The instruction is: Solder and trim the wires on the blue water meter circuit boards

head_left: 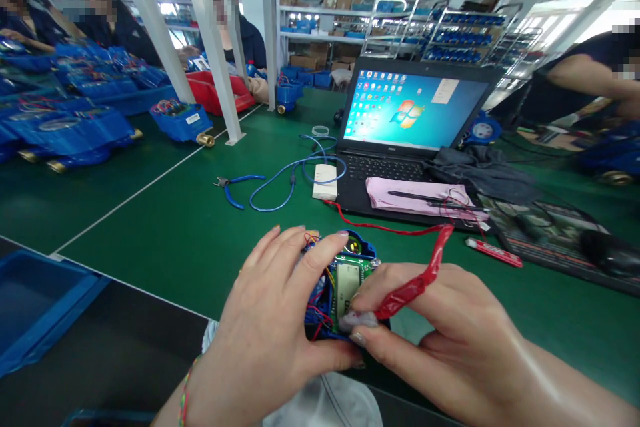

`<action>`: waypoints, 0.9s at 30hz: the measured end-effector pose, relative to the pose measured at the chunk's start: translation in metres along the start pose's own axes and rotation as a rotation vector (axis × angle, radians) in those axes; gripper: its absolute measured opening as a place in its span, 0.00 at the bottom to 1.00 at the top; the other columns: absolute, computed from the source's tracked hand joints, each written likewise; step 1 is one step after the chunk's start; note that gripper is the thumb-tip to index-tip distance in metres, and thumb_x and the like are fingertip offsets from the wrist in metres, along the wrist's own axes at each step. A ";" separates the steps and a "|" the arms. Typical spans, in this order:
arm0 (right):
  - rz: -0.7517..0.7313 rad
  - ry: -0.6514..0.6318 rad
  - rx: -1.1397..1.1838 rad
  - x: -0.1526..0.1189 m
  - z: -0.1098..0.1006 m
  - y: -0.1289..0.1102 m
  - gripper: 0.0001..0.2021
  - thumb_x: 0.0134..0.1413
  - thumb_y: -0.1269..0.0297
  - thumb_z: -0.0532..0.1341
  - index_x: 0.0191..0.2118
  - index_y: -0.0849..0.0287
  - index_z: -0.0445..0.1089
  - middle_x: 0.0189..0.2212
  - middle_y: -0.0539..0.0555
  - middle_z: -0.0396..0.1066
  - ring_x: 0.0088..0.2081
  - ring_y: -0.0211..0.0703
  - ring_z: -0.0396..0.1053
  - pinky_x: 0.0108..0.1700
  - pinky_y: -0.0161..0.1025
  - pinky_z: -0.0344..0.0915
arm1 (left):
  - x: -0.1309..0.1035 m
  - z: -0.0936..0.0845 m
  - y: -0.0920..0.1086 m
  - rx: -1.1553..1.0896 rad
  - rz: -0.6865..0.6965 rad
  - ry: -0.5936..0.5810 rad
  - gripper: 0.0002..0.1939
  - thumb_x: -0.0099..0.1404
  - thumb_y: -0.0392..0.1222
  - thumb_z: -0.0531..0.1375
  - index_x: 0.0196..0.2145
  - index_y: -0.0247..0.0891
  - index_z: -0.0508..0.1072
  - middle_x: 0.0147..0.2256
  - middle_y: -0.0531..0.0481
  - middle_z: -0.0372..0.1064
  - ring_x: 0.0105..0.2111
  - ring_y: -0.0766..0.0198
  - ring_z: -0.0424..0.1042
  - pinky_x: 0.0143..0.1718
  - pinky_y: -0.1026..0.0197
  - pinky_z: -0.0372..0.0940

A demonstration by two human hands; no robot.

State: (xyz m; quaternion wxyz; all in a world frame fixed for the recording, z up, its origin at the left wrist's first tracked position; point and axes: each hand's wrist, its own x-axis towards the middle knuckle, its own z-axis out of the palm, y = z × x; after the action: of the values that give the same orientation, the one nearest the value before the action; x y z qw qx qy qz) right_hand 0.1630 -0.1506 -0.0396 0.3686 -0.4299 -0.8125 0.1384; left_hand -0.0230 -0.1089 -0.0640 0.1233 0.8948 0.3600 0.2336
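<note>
The left hand point(273, 310) lay spread over a small blue housing point(369, 245) at the near middle of the scene, its fingers at the far side and its thumb along the near edge — a fairly wide grip, holding the unit from the left. Inside the housing showed a green circuit board point(366, 268) with a grey display point(349, 285), and thin red, blue and yellow wires at its left.

The right hand point(450, 323) had a narrow grip, with thumb and forefinger pinching the grey tip point(358, 321) of a red-wrapped lead point(415, 290) over the near part of the display. From there the lead rose over the right hand and ran left, towards a white box point(325, 185).

Beyond the hands, on the green surface point(165, 240), blue-handled pliers point(235, 187) lay open on the left, near a loose blue cable point(280, 205). An open laptop point(410, 113) stood farther off, a pink sheet point(415, 192) lying across its near part. To the right lay a red-and-white tube point(493, 252), a keyboard point(545, 237) and a black mouse point(613, 250). More blue units point(70, 130) crowded the far left — co-workers in dark clothes sat behind them.
</note>
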 end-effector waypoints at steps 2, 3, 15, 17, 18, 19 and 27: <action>0.010 -0.002 0.001 0.001 -0.001 -0.001 0.04 0.52 0.74 0.59 0.31 0.58 0.65 0.25 0.48 0.72 0.26 0.36 0.70 0.30 0.31 0.65 | 0.000 -0.001 0.000 0.000 -0.001 0.001 0.49 0.44 0.52 0.72 0.58 0.48 0.52 0.55 0.48 0.59 0.56 0.51 0.57 0.61 0.43 0.48; 0.015 -0.007 0.006 0.001 -0.001 -0.001 0.04 0.52 0.74 0.59 0.31 0.58 0.65 0.25 0.48 0.72 0.25 0.35 0.70 0.30 0.31 0.65 | 0.000 -0.001 0.000 0.000 -0.002 -0.002 0.49 0.44 0.52 0.72 0.58 0.48 0.52 0.55 0.48 0.59 0.56 0.51 0.57 0.61 0.43 0.48; -0.032 -0.016 0.007 0.002 -0.001 -0.001 0.04 0.52 0.75 0.59 0.32 0.58 0.65 0.26 0.48 0.72 0.27 0.36 0.71 0.31 0.31 0.67 | 0.000 0.000 0.000 -0.003 0.005 0.005 0.48 0.44 0.52 0.72 0.58 0.46 0.53 0.54 0.45 0.60 0.55 0.47 0.59 0.60 0.39 0.50; -0.035 -0.020 0.009 0.004 -0.002 -0.001 0.05 0.53 0.75 0.58 0.32 0.58 0.64 0.26 0.48 0.72 0.27 0.36 0.71 0.32 0.31 0.67 | 0.000 -0.001 0.000 -0.005 0.008 0.011 0.49 0.44 0.53 0.72 0.58 0.46 0.53 0.54 0.44 0.60 0.55 0.47 0.59 0.59 0.38 0.51; -0.034 -0.021 0.010 0.004 -0.003 -0.001 0.05 0.53 0.75 0.58 0.32 0.58 0.64 0.26 0.48 0.72 0.27 0.36 0.71 0.31 0.30 0.67 | 0.000 -0.001 0.000 -0.002 0.007 0.013 0.49 0.43 0.53 0.73 0.58 0.46 0.53 0.53 0.44 0.60 0.55 0.47 0.59 0.59 0.38 0.51; -0.034 -0.020 0.009 0.004 -0.003 -0.001 0.05 0.53 0.75 0.58 0.32 0.58 0.64 0.26 0.48 0.72 0.27 0.35 0.71 0.31 0.30 0.67 | 0.000 -0.001 0.000 0.002 0.006 0.014 0.49 0.43 0.53 0.73 0.58 0.46 0.53 0.54 0.45 0.60 0.55 0.47 0.59 0.59 0.38 0.51; -0.072 0.011 -0.024 0.000 0.001 0.000 0.04 0.54 0.73 0.59 0.34 0.58 0.64 0.26 0.48 0.72 0.26 0.36 0.71 0.30 0.32 0.67 | -0.001 -0.002 0.001 -0.009 -0.006 -0.014 0.47 0.46 0.52 0.71 0.59 0.45 0.52 0.54 0.45 0.59 0.55 0.47 0.58 0.60 0.38 0.49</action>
State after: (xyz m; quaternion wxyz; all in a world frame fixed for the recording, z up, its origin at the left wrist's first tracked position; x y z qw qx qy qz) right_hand 0.1624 -0.1501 -0.0403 0.3725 -0.4053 -0.8271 0.1131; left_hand -0.0240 -0.1100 -0.0622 0.1306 0.8947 0.3606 0.2289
